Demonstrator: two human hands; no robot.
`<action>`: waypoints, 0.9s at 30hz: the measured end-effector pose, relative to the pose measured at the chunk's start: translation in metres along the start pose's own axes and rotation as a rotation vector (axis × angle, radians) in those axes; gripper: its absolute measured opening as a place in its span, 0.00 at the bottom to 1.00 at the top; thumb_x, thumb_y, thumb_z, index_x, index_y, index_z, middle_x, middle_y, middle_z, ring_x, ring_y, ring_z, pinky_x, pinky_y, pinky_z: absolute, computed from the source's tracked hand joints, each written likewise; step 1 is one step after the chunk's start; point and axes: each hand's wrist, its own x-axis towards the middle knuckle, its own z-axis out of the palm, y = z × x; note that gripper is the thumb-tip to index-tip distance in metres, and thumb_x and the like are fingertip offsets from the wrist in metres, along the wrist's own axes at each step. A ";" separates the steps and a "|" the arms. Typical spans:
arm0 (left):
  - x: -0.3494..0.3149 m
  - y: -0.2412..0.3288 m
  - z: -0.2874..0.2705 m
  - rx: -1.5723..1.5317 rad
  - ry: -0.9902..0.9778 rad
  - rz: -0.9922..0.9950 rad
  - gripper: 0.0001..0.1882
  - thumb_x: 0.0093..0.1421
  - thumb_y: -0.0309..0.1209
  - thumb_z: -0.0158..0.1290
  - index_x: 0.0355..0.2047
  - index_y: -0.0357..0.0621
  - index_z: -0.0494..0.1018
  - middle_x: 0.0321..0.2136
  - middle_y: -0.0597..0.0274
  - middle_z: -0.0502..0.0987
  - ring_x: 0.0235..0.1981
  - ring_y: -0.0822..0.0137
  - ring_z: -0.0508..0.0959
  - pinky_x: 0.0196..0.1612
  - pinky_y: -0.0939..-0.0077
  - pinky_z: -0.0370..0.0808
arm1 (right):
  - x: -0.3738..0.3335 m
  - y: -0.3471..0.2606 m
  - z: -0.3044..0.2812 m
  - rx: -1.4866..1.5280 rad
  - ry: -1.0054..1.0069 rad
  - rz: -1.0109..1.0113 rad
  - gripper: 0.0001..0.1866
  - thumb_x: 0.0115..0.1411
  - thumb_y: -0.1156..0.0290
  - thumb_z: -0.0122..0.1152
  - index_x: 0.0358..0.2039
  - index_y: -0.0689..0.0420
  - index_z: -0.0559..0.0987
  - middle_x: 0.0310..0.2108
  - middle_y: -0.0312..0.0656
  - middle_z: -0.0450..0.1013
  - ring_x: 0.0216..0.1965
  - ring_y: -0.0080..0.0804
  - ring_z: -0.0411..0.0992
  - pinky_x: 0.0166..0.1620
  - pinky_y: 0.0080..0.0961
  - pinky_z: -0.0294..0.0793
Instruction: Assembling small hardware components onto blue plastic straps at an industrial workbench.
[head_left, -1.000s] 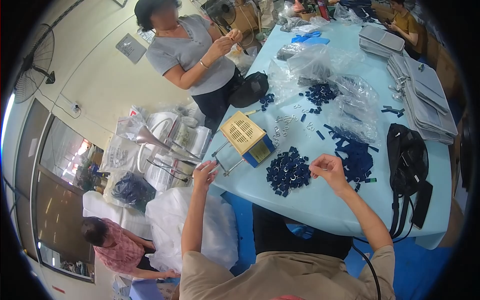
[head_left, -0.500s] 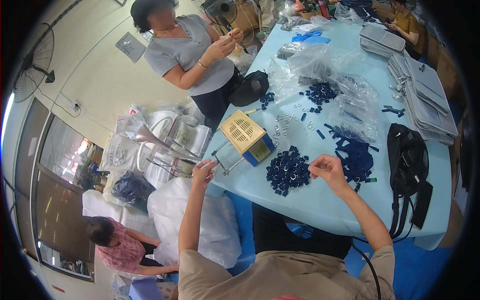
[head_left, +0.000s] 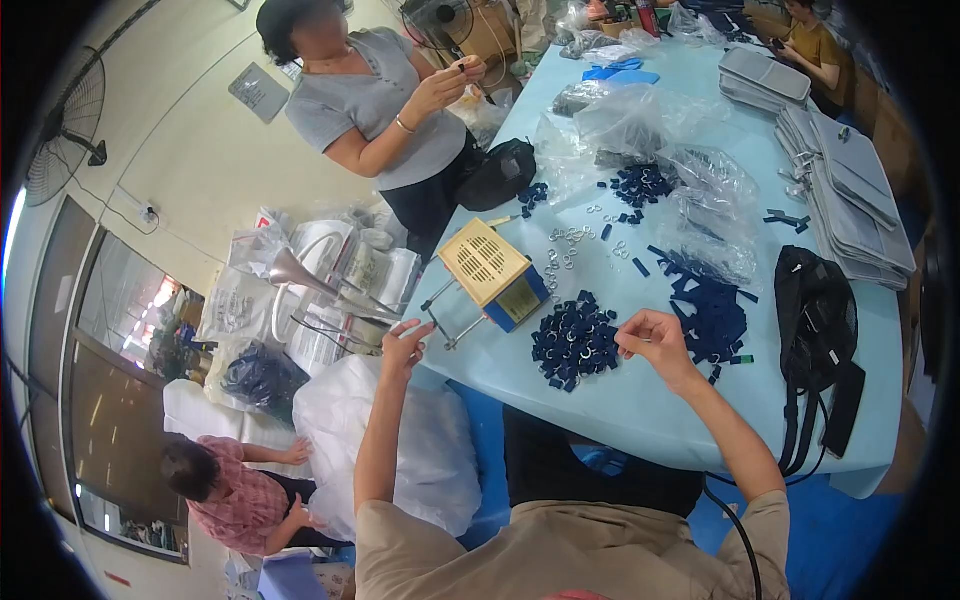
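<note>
A yellow and blue box-shaped device with a slotted top stands on the table's left side, metal rods jutting from its near-left end. Beside those rods is my left hand, its fingers apart and nothing visible in them. My right hand is closed in a pinch at the right edge of a heap of navy fabric loops with metal rings. Whatever sits between its fingertips is too small to make out. Right of that hand lies a pile of loose navy strap pieces.
Loose metal rings and a second navy heap lie farther back, near clear plastic bags. A black mesh bag and stacked grey fabric panels occupy the right. A co-worker stands at the far left; another bends by a white plastic bundle.
My hands have barely moved. The co-worker at lower left has shifted left, with one hand now raised onto the white bundle.
</note>
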 end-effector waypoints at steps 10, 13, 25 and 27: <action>-0.087 0.002 0.040 -0.071 0.011 0.286 0.16 0.54 0.23 0.67 0.39 0.39 0.72 0.27 0.58 0.82 0.17 0.78 0.69 0.20 0.85 0.62 | -0.001 0.004 -0.002 -0.015 -0.013 -0.014 0.05 0.57 0.78 0.69 0.29 0.62 0.79 0.28 0.40 0.77 0.29 0.23 0.75 0.32 0.21 0.76; -0.130 0.013 0.077 -0.142 -0.084 0.337 0.15 0.54 0.22 0.66 0.39 0.39 0.72 0.29 0.55 0.83 0.17 0.79 0.69 0.20 0.85 0.62 | -0.004 0.002 0.001 -0.028 -0.025 -0.017 0.05 0.56 0.77 0.69 0.30 0.62 0.80 0.28 0.39 0.78 0.29 0.22 0.75 0.33 0.20 0.76; -0.194 -0.004 0.191 -0.080 -0.397 0.559 0.11 0.57 0.21 0.64 0.34 0.40 0.72 0.34 0.57 0.83 0.20 0.83 0.73 0.20 0.88 0.66 | -0.014 0.004 0.018 -0.145 -0.153 -0.079 0.10 0.57 0.75 0.70 0.40 0.58 0.82 0.37 0.37 0.80 0.40 0.24 0.79 0.40 0.21 0.78; -0.195 -0.007 0.199 -0.079 -0.405 0.567 0.10 0.57 0.21 0.64 0.34 0.40 0.73 0.33 0.58 0.83 0.21 0.83 0.72 0.21 0.88 0.66 | -0.013 0.007 0.016 -0.144 -0.156 -0.180 0.10 0.57 0.76 0.69 0.41 0.60 0.83 0.37 0.39 0.80 0.39 0.26 0.79 0.41 0.22 0.79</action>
